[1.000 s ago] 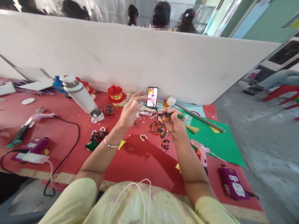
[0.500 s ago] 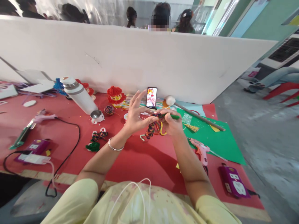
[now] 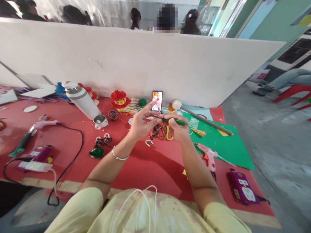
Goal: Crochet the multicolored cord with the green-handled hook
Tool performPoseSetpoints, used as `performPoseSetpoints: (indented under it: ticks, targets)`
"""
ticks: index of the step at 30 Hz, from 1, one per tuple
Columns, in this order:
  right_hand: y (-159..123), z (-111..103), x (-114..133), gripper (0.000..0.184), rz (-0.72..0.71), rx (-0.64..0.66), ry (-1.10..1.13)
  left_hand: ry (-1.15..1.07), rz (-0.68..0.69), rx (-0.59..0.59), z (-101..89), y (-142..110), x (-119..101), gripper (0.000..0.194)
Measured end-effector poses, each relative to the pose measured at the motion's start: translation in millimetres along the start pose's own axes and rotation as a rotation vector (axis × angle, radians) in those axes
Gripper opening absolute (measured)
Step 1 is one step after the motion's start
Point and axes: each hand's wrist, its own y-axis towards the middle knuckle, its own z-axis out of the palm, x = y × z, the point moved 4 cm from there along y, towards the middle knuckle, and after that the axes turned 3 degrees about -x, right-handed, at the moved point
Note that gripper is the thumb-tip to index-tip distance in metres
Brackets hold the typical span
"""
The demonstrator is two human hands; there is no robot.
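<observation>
A crochet hook with a green handle (image 3: 180,122) is gripped in my right hand (image 3: 179,130), its metal shaft pointing left toward my other fingers. My left hand (image 3: 142,124) pinches a dark multicoloured crochet piece (image 3: 154,132) between thumb and fingers, the index finger raised. The piece hangs between both hands, and fingers hide its upper end. Behind it are a yellow curved piece (image 3: 168,134) and a pale hooked piece (image 3: 148,143). A multicoloured yarn ball (image 3: 113,115) lies left of my hands, with a strand running toward them. A phone (image 3: 157,98) stands upright just beyond, its screen lit.
A white flask (image 3: 82,102) and a small metal-lined cup (image 3: 100,121) stand at left. Glue guns lie on both sides; the pink one (image 3: 208,154) is near my right forearm. Purple power boxes (image 3: 243,189) sit near the table's edge. A white panel (image 3: 145,61) borders the back.
My left hand's raised fingers have bent downward, uncovering a green yarn ball behind them. The crochet piece has shifted slightly up, and the hook stays in my right hand.
</observation>
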Motion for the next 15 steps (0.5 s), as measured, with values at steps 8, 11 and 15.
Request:
performPoseSetpoints:
  ticks: [8,11,15]
  targets:
    - [-1,-4,-7,0.029,0.006,-0.035,-0.013,-0.042,-0.076,-0.055,-4.1,1,7,0.087]
    - [-4,-2,-13,0.028,-0.002,-0.078,-0.001,-0.075,-0.086,-0.083,-2.7,0,9,0.087]
    - [-8,4,-7,0.024,-0.143,-0.143,-0.130,-0.086,-0.085,-0.147,0.2,-1,9,0.087]
